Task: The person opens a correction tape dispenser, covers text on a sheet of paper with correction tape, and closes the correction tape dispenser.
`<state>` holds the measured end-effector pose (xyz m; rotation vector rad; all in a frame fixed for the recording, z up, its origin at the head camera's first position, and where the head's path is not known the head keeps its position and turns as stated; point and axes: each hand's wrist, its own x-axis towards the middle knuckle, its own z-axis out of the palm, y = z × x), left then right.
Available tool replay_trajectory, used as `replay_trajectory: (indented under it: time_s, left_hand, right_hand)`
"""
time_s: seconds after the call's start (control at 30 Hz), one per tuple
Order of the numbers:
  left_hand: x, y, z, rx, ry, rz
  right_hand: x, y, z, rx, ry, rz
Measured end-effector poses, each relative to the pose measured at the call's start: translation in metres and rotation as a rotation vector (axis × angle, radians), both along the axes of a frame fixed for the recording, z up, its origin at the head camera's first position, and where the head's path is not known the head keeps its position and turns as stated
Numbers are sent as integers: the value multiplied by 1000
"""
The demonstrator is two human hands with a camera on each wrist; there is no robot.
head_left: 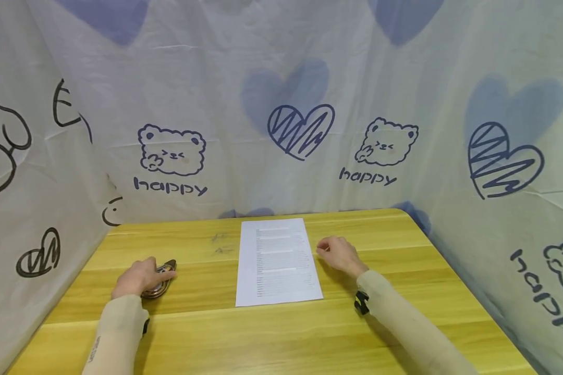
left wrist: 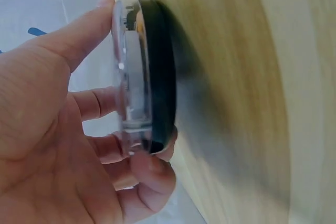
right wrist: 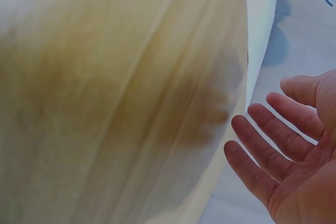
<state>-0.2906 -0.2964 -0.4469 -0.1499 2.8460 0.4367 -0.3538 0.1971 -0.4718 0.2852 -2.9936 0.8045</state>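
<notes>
My left hand [head_left: 136, 278] grips a correction tape dispenser [head_left: 166, 276] by its edges at the left of the table. The dispenser has a clear shell and a dark side, and its narrow tip points away from me in the head view. In the left wrist view, thumb and fingers span the dispenser [left wrist: 137, 77], which stands close over the wood with its shadow beside it. My right hand [head_left: 340, 254] is just right of a printed sheet of paper [head_left: 248, 271]. Nothing is in its loosely bent, spread fingers [right wrist: 252, 169] in the right wrist view.
The wood-grain table [head_left: 281, 338] carries the sheet near its far middle, with faint dark marks [head_left: 222, 245] on the wood to the sheet's left. White curtains [head_left: 244, 172] printed with hearts and bears hang behind the table and along both sides.
</notes>
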Motion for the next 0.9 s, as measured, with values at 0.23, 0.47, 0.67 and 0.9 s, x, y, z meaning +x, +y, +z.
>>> replay_trajectory:
  time_s: [0.23,0.47,0.67,0.9]
  left_hand:
    - [0,-1,1,3,-13,-11]
    - [0,-2,2,-12,-6,-33]
    - [4,7,3,-43,50,-41]
    - [-6,31,-5,-78,186,-53]
  right_hand:
    - [0,0,0,26,18,7]
    - [1,0,-2,19,7,-8]
    - [0,1,-4,27,13,-21]
    - [0,0,-4,14,10,-21]
